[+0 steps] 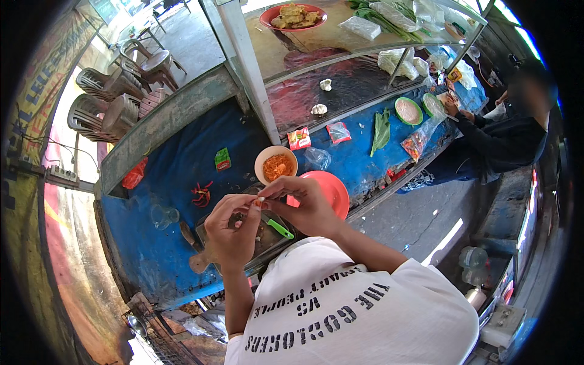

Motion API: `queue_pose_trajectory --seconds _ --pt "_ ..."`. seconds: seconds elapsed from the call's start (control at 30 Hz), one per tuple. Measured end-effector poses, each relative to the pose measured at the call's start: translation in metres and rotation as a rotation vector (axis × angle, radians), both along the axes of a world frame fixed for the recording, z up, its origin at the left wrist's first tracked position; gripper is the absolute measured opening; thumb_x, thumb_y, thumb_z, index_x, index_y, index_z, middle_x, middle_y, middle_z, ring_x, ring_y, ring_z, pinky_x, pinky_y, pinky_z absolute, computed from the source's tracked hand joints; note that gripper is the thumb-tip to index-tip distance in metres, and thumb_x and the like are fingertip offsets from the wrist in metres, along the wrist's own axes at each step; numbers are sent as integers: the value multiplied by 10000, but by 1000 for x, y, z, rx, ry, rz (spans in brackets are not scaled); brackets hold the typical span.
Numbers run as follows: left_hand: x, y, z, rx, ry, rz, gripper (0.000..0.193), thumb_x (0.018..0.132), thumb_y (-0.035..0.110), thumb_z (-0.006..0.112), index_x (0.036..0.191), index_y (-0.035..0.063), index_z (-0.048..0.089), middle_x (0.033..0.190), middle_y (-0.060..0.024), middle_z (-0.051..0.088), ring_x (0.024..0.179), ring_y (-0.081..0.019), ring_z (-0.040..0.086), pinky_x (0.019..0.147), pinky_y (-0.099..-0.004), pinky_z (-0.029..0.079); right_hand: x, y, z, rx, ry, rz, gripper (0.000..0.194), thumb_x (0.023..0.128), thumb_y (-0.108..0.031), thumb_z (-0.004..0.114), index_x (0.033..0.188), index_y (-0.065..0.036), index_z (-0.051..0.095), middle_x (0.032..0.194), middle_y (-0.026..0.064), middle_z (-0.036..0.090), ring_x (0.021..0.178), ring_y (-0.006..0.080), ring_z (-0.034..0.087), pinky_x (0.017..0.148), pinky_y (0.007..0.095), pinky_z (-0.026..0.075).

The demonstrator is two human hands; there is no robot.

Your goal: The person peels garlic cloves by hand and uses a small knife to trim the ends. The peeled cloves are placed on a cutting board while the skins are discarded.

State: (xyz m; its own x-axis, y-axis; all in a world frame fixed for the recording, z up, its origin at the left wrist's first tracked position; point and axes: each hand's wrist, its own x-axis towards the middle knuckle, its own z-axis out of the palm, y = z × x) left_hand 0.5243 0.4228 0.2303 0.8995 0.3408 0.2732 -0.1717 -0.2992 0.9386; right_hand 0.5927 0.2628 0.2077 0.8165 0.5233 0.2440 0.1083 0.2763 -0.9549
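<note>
A small pale clove (260, 199), perhaps garlic, is pinched between the fingertips of my left hand (232, 228) and my right hand (306, 201). Both hands are raised over a wooden chopping board (199, 263). A knife with a bright green handle (280, 228) lies on the board, its blade partly hidden. Small pinkish pieces show under my left hand. Just beyond my fingers stands a cream bowl (262, 160) with shredded orange food, probably carrot. My right hand partly covers a red plastic plate (336, 190).
Red chillies (201, 195), a green packet (222, 159) and a clear cup (164, 216) lie on the blue table cover. Two garlic bulbs (319, 109) sit on the shelf. A metal post (255, 77) rises beyond the bowl. Another person (497, 132) works at the right.
</note>
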Motion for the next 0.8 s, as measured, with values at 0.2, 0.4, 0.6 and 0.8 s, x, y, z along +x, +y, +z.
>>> queue_pose_trajectory --seconds 0.2,0.4,0.6,0.8 --pt "-11 -9 25 13 -1 -37 118 821 -65 725 931 -33 752 880 -81 743 763 -107 688 695 -232 537 -9 -18 20 63 -59 18 175 927 103 677 1075 27 730 968 83 762 885 135 730 750 284 590" --pt "-15 -11 37 41 -73 -81 119 803 -74 716 912 -27 727 863 -62 720 736 -87 652 673 -229 516 -16 -26 37 74 -44 85 174 937 99 676 1092 38 726 982 80 760 879 123 718 744 282 593" --pt "-18 -13 41 66 -94 -150 114 800 -78 705 891 -17 674 865 -65 688 710 -93 630 655 -237 506 -20 -24 42 238 -12 111 164 963 66 675 1123 36 694 1026 80 746 890 117 713 733 263 596" --pt "-14 -20 43 129 -178 -162 118 810 -65 684 901 -7 635 886 -68 667 716 -95 631 626 -227 486 -16 -21 35 391 170 233 147 998 -2 668 1142 25 676 1021 68 740 880 99 709 727 246 597"
